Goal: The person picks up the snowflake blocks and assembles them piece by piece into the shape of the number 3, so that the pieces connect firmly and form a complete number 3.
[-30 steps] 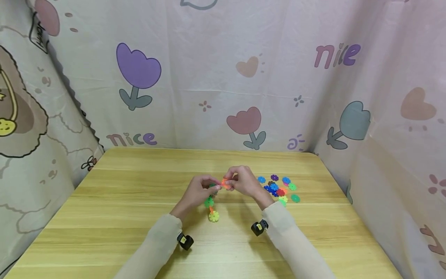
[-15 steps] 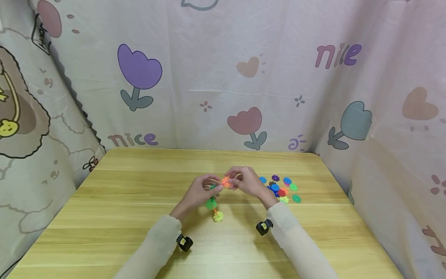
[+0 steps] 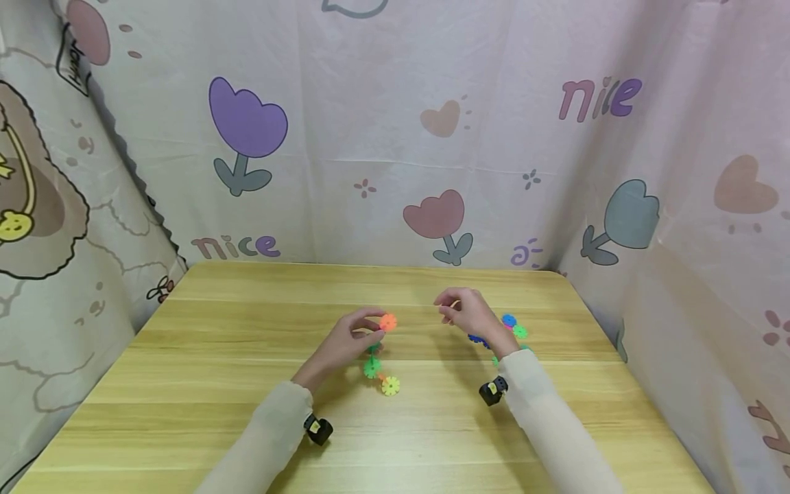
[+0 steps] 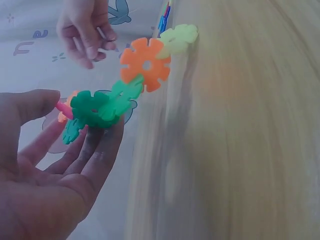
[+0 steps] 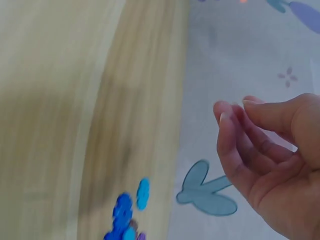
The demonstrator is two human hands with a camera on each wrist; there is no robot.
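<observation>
My left hand pinches a linked chain of notched plastic flower discs above the table. In the left wrist view, a pink disc sits at the thumb tip, and green discs lie against the fingers. From there the chain runs out to an orange disc and a yellow disc. Another orange disc stands at the fingertips in the head view. My right hand hovers apart from the chain, fingers loosely bent, holding nothing.
Loose flower discs, among them a blue one and a light green one, lie on the wooden table, partly hidden by the right forearm. A printed curtain hangs behind the table.
The right hand has let go of the orange disc and moved right, toward the loose discs. That orange disc stays on the chain in the left hand, which has shifted slightly left.
</observation>
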